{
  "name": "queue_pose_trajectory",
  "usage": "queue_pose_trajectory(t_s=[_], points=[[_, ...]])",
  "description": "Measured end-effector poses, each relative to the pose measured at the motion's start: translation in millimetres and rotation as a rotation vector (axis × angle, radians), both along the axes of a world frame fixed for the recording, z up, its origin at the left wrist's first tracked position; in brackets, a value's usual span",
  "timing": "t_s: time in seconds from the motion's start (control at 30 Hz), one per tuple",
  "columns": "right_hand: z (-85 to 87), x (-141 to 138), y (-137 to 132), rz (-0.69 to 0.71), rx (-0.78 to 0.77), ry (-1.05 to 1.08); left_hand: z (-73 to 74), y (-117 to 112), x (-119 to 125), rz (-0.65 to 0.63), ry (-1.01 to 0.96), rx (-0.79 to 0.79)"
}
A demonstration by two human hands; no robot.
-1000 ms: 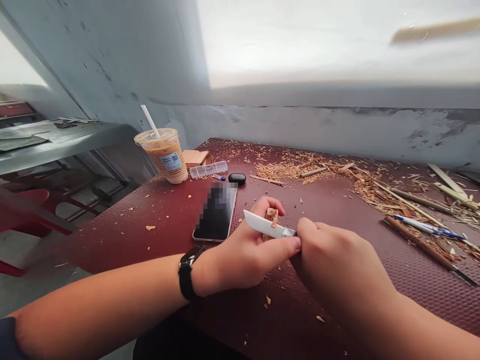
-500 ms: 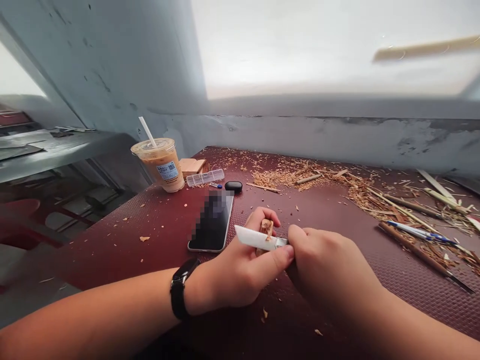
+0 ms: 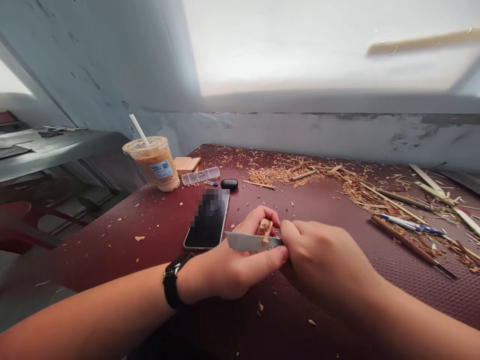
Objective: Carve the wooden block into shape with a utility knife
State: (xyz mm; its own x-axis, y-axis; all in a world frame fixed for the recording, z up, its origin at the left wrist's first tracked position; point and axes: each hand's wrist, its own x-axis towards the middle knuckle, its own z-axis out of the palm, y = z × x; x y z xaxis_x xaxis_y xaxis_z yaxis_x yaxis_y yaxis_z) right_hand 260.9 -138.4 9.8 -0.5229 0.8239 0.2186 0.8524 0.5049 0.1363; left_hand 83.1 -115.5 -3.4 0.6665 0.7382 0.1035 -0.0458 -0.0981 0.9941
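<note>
My left hand (image 3: 232,265) is closed around a small piece of light wood (image 3: 264,227) whose tip pokes out above the fingers. My right hand (image 3: 322,260) is wrapped round the handle of a knife, and the knife's flat blade (image 3: 247,242) lies across the wood, pointing left. My left thumb presses against the blade's back near the handle. A curl of wood stands up where the blade meets the piece. Both hands hover just above the dark red table (image 3: 150,225). A black watch (image 3: 172,285) sits on my left wrist.
A phone (image 3: 208,222) lies just left of my hands. Behind it stand an iced drink with a straw (image 3: 153,162), a clear plastic box (image 3: 200,175), a wooden block (image 3: 187,164) and a black earbud case (image 3: 229,183). Shavings, sticks and a blue pen (image 3: 407,225) litter the right side.
The blade has turned flatter and slid along the wood, lifting a curl. The camera has shifted slightly; my hands stay together in the same spot.
</note>
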Motion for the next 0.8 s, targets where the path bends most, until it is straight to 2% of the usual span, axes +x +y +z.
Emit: queue_pose_trajectory(t_s=[0.17,0.3,0.4,0.53,0.7,0.8], points=[[13.7,1,6,-0.043,-0.05,-0.077,3.7,1,0,-0.047,-0.051,-0.013],[13.5,-1,4,-0.055,-0.034,-0.084,0.0,6,-6,-0.108,-0.016,-0.05],[11.6,-2,1,-0.049,-0.005,-0.046,-0.1,13,-11,-0.166,-0.033,-0.146],[13.3,-1,-2,0.023,-0.02,0.208,1.6,20,-14,-0.169,-0.095,-0.276],[28.9,9,3,0.011,-0.416,0.69,2.7,21,-16,-0.286,-0.261,-0.566],[34.2,14,6,-0.035,-0.46,0.833,3.0,21,-16,-0.367,-0.323,-0.654]])
